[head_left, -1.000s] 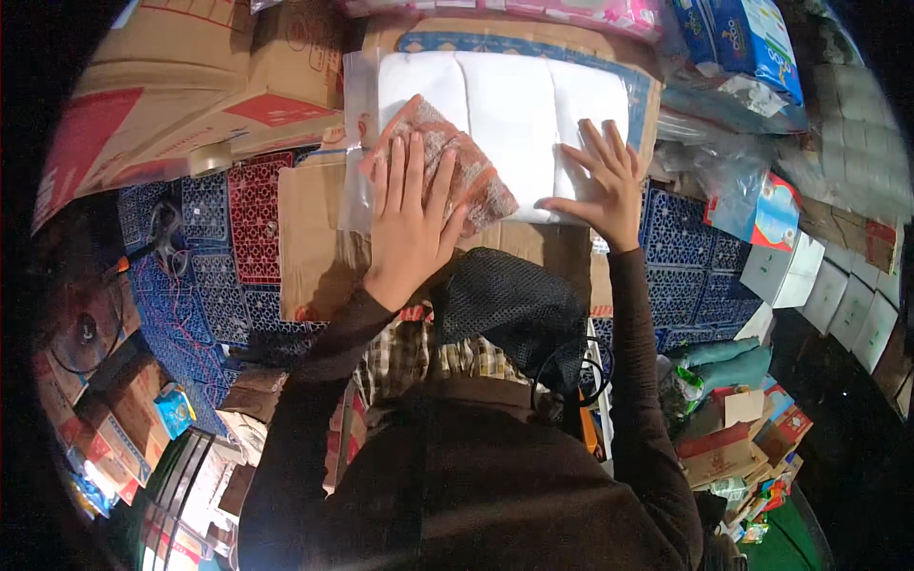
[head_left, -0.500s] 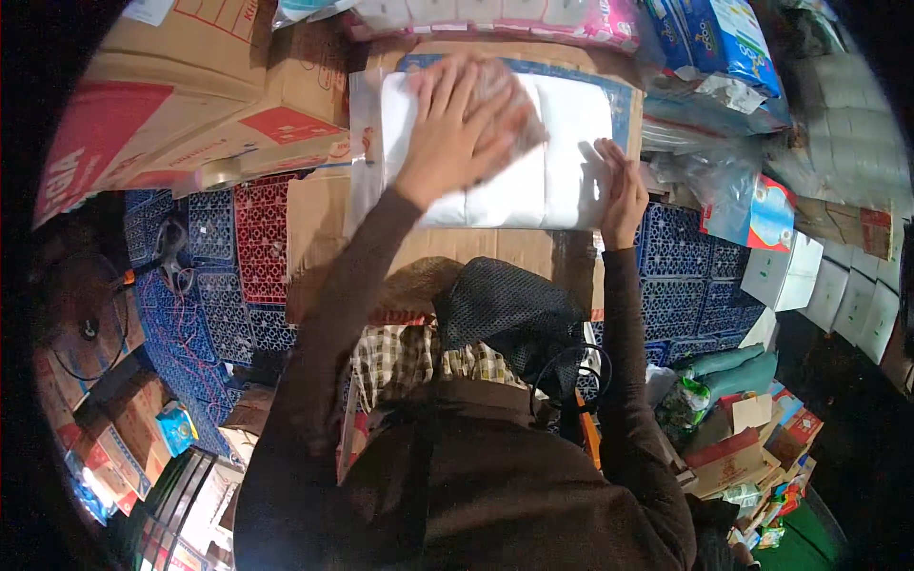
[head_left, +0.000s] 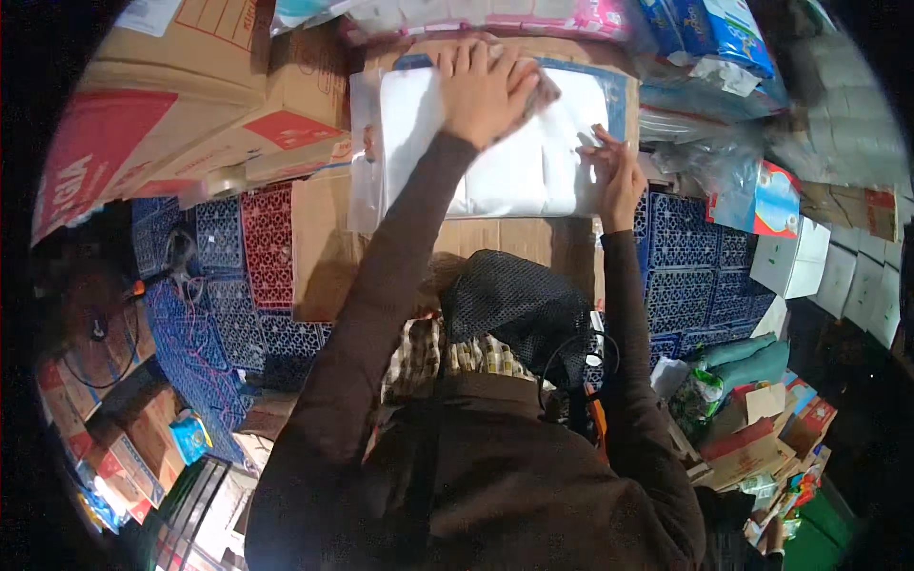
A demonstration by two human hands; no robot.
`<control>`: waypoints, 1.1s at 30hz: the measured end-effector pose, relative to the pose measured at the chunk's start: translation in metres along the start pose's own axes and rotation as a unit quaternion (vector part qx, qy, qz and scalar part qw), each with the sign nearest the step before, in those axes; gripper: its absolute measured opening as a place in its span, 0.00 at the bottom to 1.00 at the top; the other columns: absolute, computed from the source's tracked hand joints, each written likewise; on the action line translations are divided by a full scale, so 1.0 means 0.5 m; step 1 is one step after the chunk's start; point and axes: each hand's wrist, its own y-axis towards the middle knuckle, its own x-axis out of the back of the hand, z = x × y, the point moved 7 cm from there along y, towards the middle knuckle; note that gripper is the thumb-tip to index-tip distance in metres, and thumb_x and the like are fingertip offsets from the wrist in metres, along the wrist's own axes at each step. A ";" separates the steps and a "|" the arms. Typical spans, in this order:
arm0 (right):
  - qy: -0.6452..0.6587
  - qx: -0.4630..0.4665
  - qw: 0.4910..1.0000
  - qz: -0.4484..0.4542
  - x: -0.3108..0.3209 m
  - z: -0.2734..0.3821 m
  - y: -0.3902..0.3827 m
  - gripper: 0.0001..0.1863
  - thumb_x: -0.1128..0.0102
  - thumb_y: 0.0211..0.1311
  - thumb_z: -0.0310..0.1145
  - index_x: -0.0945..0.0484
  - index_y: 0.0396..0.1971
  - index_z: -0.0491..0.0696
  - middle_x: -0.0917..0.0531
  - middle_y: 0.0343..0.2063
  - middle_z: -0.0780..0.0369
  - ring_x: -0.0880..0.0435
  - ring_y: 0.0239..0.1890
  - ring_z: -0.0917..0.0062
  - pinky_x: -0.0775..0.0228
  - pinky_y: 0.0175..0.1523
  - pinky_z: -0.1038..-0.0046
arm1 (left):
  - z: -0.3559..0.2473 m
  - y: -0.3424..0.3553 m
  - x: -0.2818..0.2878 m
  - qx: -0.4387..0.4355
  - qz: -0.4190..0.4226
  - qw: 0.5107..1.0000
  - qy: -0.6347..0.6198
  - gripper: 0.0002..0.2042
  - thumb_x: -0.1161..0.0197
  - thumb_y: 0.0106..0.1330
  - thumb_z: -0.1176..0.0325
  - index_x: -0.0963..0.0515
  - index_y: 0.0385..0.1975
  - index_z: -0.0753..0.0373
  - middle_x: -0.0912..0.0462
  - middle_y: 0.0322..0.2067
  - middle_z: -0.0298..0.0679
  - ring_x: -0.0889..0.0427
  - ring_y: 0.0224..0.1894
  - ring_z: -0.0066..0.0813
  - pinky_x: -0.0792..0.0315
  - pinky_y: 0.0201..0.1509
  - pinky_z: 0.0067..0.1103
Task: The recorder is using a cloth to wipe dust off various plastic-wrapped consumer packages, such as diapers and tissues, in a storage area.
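Note:
A white, flat pack in a clear plastic sleeve lies on a brown cardboard box in front of me. Across its upper middle is my left hand, fingers over a crumpled brownish cloth that shows beside the thumb; the rest of the cloth is hidden. My right hand rests at the pack's right edge with its fingers apart, touching the plastic. Loose sleeve film sticks out past the pack's left side.
Large cardboard boxes stand at the left, with a tape roll beside them. Pink-and-white packs and blue packs are stacked behind. Blue plastic grating covers the floor. A black mesh item sits close to my body.
My left hand has slid to the right across the pack, and the cloth has shifted with it. The fingers of my right hand have spread a little at the edge.

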 end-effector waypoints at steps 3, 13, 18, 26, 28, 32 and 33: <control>0.005 -0.010 1.000 0.000 -0.001 -0.002 -0.002 0.27 0.65 0.75 0.42 0.23 0.35 0.33 0.20 0.44 0.48 0.20 0.48 0.65 0.27 0.54 0.65 | -0.005 0.035 -0.014 -0.003 0.009 1.000 -0.015 0.25 0.49 0.65 0.46 0.28 0.58 0.53 0.30 0.58 0.49 0.37 0.63 0.47 0.51 0.67 0.43; 0.005 0.023 1.000 0.013 -0.011 0.007 -0.013 0.27 0.63 0.75 0.40 0.22 0.30 0.30 0.24 0.51 0.47 0.27 0.57 0.62 0.23 0.52 0.64 | -0.010 -0.289 0.139 -0.050 0.070 0.994 -0.064 0.25 0.46 0.66 0.52 0.32 0.62 0.52 0.40 0.66 0.45 0.46 0.69 0.48 0.58 0.72 0.42; -0.002 0.020 1.000 -0.004 -0.006 0.007 -0.012 0.26 0.63 0.75 0.39 0.23 0.34 0.30 0.23 0.50 0.46 0.19 0.47 0.65 0.22 0.50 0.66 | -0.050 -0.219 0.108 -0.024 0.025 0.999 -0.033 0.26 0.48 0.67 0.51 0.34 0.64 0.49 0.44 0.68 0.45 0.48 0.70 0.50 0.62 0.72 0.44; -0.255 0.101 0.959 -0.074 -0.021 0.080 -0.036 0.12 0.50 0.68 0.30 0.21 0.44 0.40 0.16 0.37 0.57 0.18 0.36 0.75 0.28 0.45 0.75 | -0.179 -0.093 0.033 -0.025 -0.019 0.978 -0.207 0.24 0.52 0.69 0.53 0.35 0.64 0.52 0.48 0.68 0.54 0.55 0.71 0.53 0.66 0.72 0.48; -0.399 0.232 0.886 -0.051 -0.047 0.145 -0.050 0.12 0.43 0.61 0.25 0.22 0.44 0.42 0.18 0.39 0.56 0.18 0.42 0.67 0.28 0.48 0.71 | -0.128 -0.107 0.076 -0.012 -0.036 0.900 -0.434 0.24 0.53 0.70 0.54 0.36 0.64 0.52 0.48 0.68 0.52 0.54 0.72 0.51 0.66 0.71 0.49; -0.479 0.335 0.811 -0.016 -0.097 0.206 -0.033 0.22 0.41 0.58 0.29 0.27 0.54 0.47 0.24 0.52 0.54 0.28 0.58 0.59 0.39 0.62 0.59 | 0.065 -0.166 0.153 0.077 -0.039 0.994 0.069 0.22 0.55 0.72 0.60 0.38 0.65 0.53 0.49 0.69 0.45 0.48 0.70 0.46 0.53 0.71 0.43; -0.489 0.334 0.803 0.065 -0.133 0.191 -0.025 0.22 0.42 0.59 0.32 0.27 0.56 0.50 0.25 0.54 0.56 0.30 0.60 0.60 0.42 0.64 0.58 | 0.098 -0.172 0.139 0.103 -0.007 0.994 -0.029 0.23 0.54 0.71 0.60 0.39 0.65 0.52 0.48 0.69 0.46 0.46 0.69 0.48 0.50 0.69 0.42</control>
